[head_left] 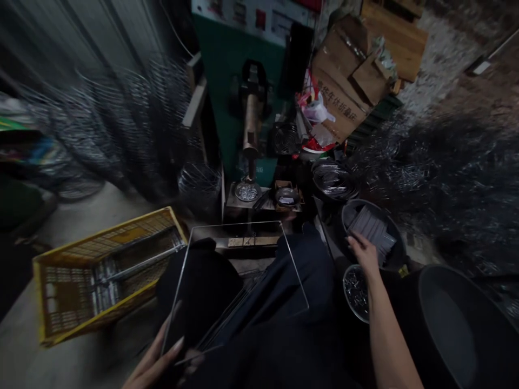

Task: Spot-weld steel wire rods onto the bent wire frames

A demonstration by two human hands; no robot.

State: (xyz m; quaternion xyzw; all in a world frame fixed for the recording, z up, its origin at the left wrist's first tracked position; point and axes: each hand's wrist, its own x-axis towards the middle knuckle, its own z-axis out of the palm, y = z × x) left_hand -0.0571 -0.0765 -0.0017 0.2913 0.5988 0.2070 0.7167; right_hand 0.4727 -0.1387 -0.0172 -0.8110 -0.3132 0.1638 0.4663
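Note:
My left hand (162, 359) is at the bottom of the view, fingers closed on the near end of a thin rectangular wire frame (290, 254) that lies across my dark-trousered lap. My right hand (364, 249) reaches right to a dark tub (399, 246) filled with flat grey metal strips (371, 227); its fingers rest on the strips, and whether they grip any is hidden. A small round bowl of tiny metal pieces (356, 292) sits just below that hand.
A green welding machine (251, 108) stands straight ahead with small trays at its base. A yellow plastic crate (101, 270) lies at the left. Stacked wire racks (121, 119) line the left. A large dark tub (454, 324) and tangled wire (446, 178) fill the right.

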